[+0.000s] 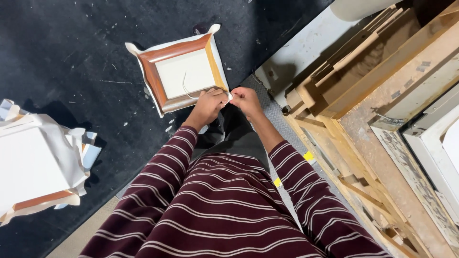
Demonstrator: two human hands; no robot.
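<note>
Item: small picture frame (179, 71), brown moulding, white paper wrap peeled back; lay on black tabletop (71, 57). Left hand (209, 103) pressed its near corner; right hand (245, 99), beside, had its grip pinched on white paper strip (230, 96). Judged light, rigid; paper tearable. Hold by moulding edges.

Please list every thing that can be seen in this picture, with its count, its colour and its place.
picture frame: one, brown wood with white wrapping, on the black surface, centre top.
cord: one, white, across the frame.
black surface: one, left and top.
wrapped bundle: one, white paper, left edge.
wooden frames: several, light brown, stacked at right.
left hand: at the frame's near corner.
right hand: beside it, pinching something white.
</note>
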